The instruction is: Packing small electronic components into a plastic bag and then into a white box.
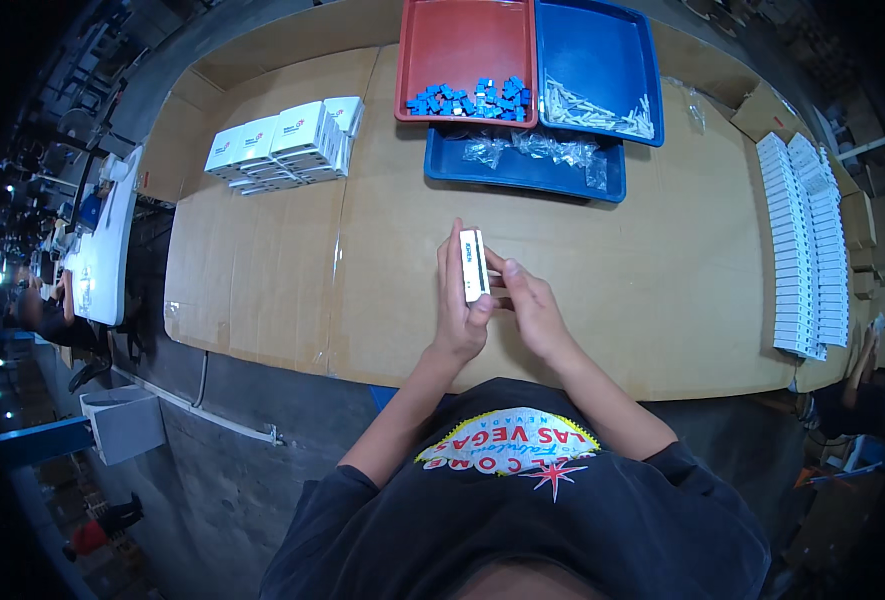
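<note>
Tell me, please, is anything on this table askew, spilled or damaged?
Nothing is spilled or broken. The blue pieces stay heaped inside the red tray. Only the stack of white boxes at the far left looks uneven, with boxes shifted against each other. The left hand and right hand hold a small white box.

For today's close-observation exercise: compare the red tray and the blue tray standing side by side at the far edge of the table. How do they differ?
The red tray holds small blue pieces heaped along its near edge; the blue tray holds pale, whitish stick-like pieces along its near edge. The red tray sits to the left, the blue tray to the right, side by side. Both are shallow, rectangular, mostly bare inside, and rest on the cardboard-covered table.
</note>
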Demonstrator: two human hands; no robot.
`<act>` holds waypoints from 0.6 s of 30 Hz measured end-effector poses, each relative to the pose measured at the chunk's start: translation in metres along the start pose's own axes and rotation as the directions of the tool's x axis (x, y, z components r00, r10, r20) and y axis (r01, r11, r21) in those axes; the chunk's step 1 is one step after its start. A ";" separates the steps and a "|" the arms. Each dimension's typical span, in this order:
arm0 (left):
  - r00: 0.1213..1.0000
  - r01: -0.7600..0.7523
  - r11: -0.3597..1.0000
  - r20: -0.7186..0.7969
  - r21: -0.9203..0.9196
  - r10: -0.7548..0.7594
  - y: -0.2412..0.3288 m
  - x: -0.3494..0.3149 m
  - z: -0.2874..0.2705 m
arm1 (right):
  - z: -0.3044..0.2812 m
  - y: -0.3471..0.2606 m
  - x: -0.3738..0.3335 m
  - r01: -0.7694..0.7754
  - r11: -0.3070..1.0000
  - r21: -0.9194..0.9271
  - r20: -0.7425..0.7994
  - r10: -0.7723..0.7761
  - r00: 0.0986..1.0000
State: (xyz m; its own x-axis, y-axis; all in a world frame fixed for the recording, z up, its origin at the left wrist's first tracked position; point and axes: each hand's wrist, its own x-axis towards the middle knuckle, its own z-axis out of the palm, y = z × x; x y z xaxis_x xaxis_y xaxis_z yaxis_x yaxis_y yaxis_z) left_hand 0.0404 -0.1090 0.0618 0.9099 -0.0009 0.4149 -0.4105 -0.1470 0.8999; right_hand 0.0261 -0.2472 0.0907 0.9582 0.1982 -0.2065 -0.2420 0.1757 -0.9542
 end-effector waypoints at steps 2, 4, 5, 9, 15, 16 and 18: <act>0.991 0.124 0.990 0.061 -0.070 -0.120 0.014 -0.002 0.000 | -0.015 -0.001 0.003 -0.058 0.998 -0.013 0.064 0.059 0.996; 0.910 0.412 0.851 0.185 -0.325 -0.370 0.012 -0.006 -0.004 | -0.028 -0.003 0.001 -0.112 0.990 -0.089 0.100 0.120 0.988; 0.909 0.415 0.851 0.187 -0.323 -0.372 0.011 -0.008 -0.004 | -0.029 -0.003 -0.004 0.028 0.953 -0.302 0.109 0.005 0.994; 0.768 0.635 0.659 0.233 -0.403 -0.597 0.005 -0.007 -0.001 | -0.026 -0.017 -0.016 0.460 0.560 -0.690 0.254 -0.407 0.877; 0.547 0.808 0.256 0.513 -0.531 -0.661 0.032 -0.014 0.014 | -0.043 -0.004 -0.008 0.606 0.480 -0.634 0.326 -0.545 0.772; 0.547 0.808 0.257 0.514 -0.529 -0.661 0.040 -0.014 0.015 | -0.045 -0.006 -0.006 0.606 0.480 -0.634 0.324 -0.546 0.772; 0.534 0.810 0.238 0.508 -0.535 -0.676 0.051 -0.012 0.018 | -0.048 -0.011 -0.004 0.654 0.398 -0.643 0.351 -0.606 0.714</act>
State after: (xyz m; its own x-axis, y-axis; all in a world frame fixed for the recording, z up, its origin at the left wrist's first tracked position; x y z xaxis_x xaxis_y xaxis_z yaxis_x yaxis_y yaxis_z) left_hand 0.0094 -0.1344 0.1007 0.7940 -0.4034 -0.4548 0.6073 0.4939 0.6223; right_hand 0.0320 -0.2963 0.0912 0.7769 0.3740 0.5065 0.6288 -0.4203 -0.6542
